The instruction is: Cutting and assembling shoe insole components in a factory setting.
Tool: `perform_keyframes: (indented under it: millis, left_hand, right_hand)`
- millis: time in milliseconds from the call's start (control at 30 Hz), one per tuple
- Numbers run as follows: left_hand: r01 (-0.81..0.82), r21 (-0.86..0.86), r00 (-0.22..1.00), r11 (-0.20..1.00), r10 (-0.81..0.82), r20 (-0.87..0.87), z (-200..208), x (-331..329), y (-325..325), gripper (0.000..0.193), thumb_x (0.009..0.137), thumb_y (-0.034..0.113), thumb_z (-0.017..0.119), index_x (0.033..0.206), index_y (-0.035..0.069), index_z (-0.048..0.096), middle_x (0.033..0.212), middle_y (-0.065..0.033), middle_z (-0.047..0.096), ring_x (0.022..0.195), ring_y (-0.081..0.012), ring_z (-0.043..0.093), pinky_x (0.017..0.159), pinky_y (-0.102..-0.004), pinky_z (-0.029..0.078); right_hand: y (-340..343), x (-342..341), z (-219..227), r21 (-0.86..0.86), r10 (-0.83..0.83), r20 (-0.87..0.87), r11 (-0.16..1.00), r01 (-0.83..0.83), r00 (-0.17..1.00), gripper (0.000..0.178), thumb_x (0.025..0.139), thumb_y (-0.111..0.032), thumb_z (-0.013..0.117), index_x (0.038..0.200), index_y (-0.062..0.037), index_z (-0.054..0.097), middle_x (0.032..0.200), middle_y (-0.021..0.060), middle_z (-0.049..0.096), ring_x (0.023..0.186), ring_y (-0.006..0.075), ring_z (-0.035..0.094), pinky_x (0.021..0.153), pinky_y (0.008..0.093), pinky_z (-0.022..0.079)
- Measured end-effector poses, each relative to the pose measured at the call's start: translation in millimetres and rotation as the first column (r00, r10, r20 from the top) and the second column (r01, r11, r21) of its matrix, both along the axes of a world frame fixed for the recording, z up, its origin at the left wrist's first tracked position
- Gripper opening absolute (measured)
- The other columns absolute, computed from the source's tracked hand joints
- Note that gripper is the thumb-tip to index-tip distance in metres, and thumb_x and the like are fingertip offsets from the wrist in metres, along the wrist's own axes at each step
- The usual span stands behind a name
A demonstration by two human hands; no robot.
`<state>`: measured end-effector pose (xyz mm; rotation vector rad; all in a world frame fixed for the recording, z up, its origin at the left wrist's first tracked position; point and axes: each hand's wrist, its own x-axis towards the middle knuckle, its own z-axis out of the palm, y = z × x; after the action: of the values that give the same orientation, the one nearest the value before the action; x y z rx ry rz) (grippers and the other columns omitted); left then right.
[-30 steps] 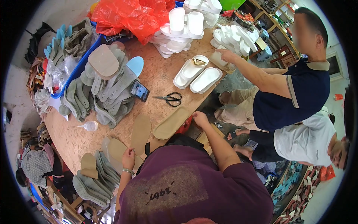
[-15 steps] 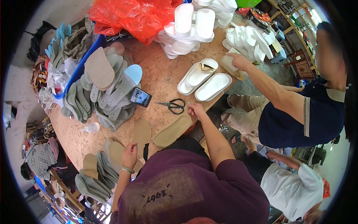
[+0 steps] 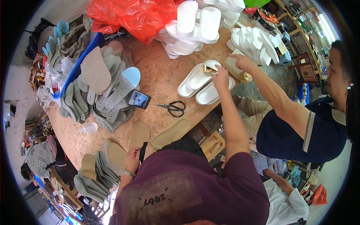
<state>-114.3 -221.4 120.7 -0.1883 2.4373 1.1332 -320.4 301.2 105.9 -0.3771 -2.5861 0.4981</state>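
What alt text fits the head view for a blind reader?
The wearer's right hand is at a gold piece on white soles; the left hand is near a tan insole. Another person's hand extends nearby; black scissors lie on the worktable.

Heaped insoles (image 3: 96, 71), white soles (image 3: 198, 80) and a pair of scissors (image 3: 175, 109) crowd a table (image 3: 159, 75) in a footwear workshop.

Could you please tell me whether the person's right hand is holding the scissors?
No, the scissors lie on the table, apart from the right hand.
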Motion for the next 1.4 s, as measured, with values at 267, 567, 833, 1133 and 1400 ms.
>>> perform_keyframes:
  millis: [267,567,833,1133,1400]
  left_hand:
    - [-0.052,0.135,0.998,0.989,0.054,-0.010,31,-25,15,0.017,0.093,0.010,0.059,0.107,0.002,0.065,0.090,-0.0080,0.069,0.078,-0.0131,0.065,0.071,-0.0272,0.051]
    - [0.182,0.345,0.967,0.921,-0.104,-0.234,115,-96,102,0.024,0.093,0.016,0.061,0.113,0.002,0.062,0.097,-0.0071,0.067,0.086,-0.0129,0.065,0.076,-0.0267,0.051]
    - [-0.146,0.815,0.979,0.561,-0.034,0.199,174,-115,109,0.050,0.103,0.042,0.040,0.132,0.002,0.047,0.108,-0.0116,0.062,0.092,-0.0185,0.065,0.077,-0.0290,0.052]
    - [-0.155,0.898,0.987,0.413,0.018,0.162,183,-48,39,0.036,0.103,0.024,0.046,0.133,0.004,0.047,0.105,-0.0052,0.064,0.081,-0.0097,0.059,0.075,-0.0251,0.049]
    - [-0.139,0.635,0.907,0.760,0.355,-0.227,170,7,8,0.026,0.099,0.010,0.048,0.123,0.000,0.047,0.105,-0.0057,0.057,0.090,-0.0097,0.054,0.077,-0.0287,0.048]
  right_hand:
    - [38,-26,-9,0.102,0.111,0.507,0.977,-0.187,0.855,0.021,0.080,-0.017,0.066,0.098,-0.0092,0.072,0.093,0.0142,0.069,0.084,0.0367,0.065,0.074,0.0455,0.052]
    - [-73,36,78,-0.878,0.263,-0.059,0.444,-0.176,0.963,0.024,0.086,-0.003,0.065,0.109,-0.0008,0.069,0.088,0.0004,0.068,0.079,0.0061,0.061,0.074,0.0221,0.049]
    - [-180,92,139,-0.948,0.472,-0.204,0.123,-0.293,0.858,0.022,0.080,0.007,0.066,0.101,0.0003,0.067,0.093,0.0013,0.066,0.084,0.0099,0.062,0.072,0.0233,0.049]
    - [-272,112,197,-0.522,0.646,-0.494,0.315,-0.793,0.582,0.027,0.082,0.008,0.064,0.109,0.0005,0.064,0.106,0.0109,0.065,0.090,0.0212,0.065,0.080,0.0302,0.053]
    - [-322,143,184,-0.977,0.771,-0.205,-0.125,-0.172,0.603,0.029,0.093,-0.008,0.063,0.119,0.0033,0.059,0.105,0.0106,0.068,0.088,0.0148,0.066,0.073,0.0257,0.050]
